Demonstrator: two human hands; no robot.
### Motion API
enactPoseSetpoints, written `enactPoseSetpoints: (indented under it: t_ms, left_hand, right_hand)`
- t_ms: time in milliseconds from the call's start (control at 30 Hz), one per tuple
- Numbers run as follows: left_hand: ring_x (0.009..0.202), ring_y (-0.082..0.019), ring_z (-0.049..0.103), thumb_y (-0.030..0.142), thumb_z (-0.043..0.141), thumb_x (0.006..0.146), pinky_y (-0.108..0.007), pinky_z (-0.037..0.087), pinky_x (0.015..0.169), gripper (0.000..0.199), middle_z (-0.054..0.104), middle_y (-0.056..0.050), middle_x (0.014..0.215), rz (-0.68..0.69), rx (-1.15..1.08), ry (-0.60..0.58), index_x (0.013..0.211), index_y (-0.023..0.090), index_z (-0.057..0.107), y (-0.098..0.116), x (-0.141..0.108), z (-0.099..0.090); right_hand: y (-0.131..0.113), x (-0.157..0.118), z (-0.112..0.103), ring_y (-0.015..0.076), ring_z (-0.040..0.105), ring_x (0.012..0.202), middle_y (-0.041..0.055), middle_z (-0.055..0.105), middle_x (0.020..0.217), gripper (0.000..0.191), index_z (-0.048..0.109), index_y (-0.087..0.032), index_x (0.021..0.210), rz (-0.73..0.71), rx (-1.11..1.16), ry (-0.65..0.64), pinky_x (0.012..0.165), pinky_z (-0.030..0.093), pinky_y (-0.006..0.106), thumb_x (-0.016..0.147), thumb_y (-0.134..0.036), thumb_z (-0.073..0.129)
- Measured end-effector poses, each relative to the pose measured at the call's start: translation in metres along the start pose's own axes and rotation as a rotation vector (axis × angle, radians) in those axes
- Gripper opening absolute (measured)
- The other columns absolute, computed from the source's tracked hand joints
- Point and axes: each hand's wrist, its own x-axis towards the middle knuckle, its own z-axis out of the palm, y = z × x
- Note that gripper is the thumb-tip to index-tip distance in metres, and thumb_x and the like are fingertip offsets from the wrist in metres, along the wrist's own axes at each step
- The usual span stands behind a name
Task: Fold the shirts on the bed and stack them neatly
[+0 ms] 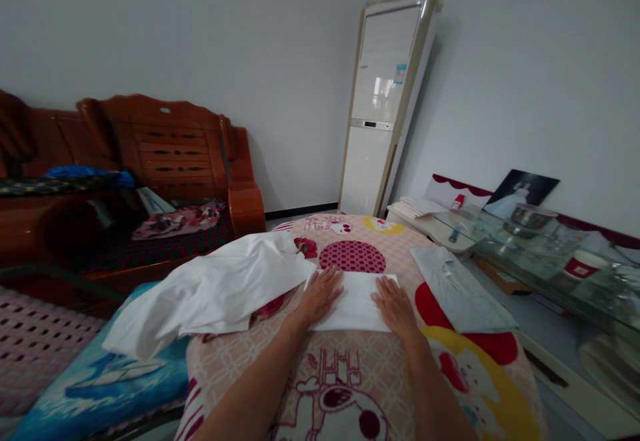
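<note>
A folded white cloth (pixel 353 304) lies on a table spread with a patterned pink cover (pixel 255 388). My left hand (pixel 323 294) rests flat on its left side, fingers stretched out. On the right side of the same cloth lies my right hand (pixel 395 302), its fingers also extended. Left of my left hand, a loose white garment (pixel 215 288) is heaped and hangs over the table's edge, with a bit of dark red fabric showing under it. A folded grey garment (pixel 460 291) lies flat to the right of my right hand.
A wooden sofa (pixel 170 134) with clothes on it stands at the left. A blue cushion (pixel 115 381) is beside the table. A tall air conditioner (pixel 380 94) fills the corner. Along the right runs a glass-topped stand (pixel 530 248) holding a metal bowl and a cup.
</note>
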Motion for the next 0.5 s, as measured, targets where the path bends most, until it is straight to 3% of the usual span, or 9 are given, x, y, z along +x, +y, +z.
enactPoseSetpoints:
  t_ms: [167,300,400,500]
  left_hand:
    - [0.14,-0.028,0.028,0.038,0.04,0.095,-0.057,0.022,0.111,0.048,0.036,-0.008,0.15,-0.105,0.036,0.041,0.143,0.03,0.039,-0.017,-0.008,0.006]
    - [0.138,-0.024,0.034,0.032,0.041,0.094,-0.048,0.03,0.111,0.045,0.045,-0.009,0.145,-0.125,-0.1,0.178,0.139,0.026,0.045,-0.03,-0.009,0.008]
    - [0.124,-0.022,0.051,0.021,0.04,0.092,-0.039,0.041,0.104,0.039,0.058,-0.014,0.129,-0.321,-0.24,0.369,0.128,0.014,0.054,-0.038,-0.006,0.005]
    - [0.104,-0.02,0.062,0.016,0.047,0.087,-0.035,0.047,0.095,0.032,0.067,-0.012,0.113,-0.426,-0.295,0.437,0.116,0.013,0.06,-0.041,-0.005,0.002]
  right_hand:
    - [0.0,0.001,0.002,0.0294,0.041,0.13,0.0124,0.046,0.143,0.048,0.048,-0.02,0.137,-0.021,0.002,0.063,0.104,0.032,0.05,0.095,-0.04,0.038]
    - [0.012,0.002,0.01,0.0269,0.047,0.125,0.0147,0.054,0.135,0.049,0.055,-0.015,0.129,-0.04,0.163,0.231,0.102,0.037,0.046,0.096,-0.043,0.031]
    - [0.034,-0.001,0.017,0.0243,0.056,0.113,0.0191,0.063,0.12,0.058,0.061,-0.008,0.119,0.118,0.285,0.42,0.097,0.043,0.041,0.097,-0.044,0.021]
    - [0.056,-0.005,0.022,0.0253,0.062,0.096,0.0203,0.069,0.099,0.062,0.068,-0.008,0.099,0.263,0.272,0.483,0.089,0.046,0.041,0.095,-0.044,0.018]
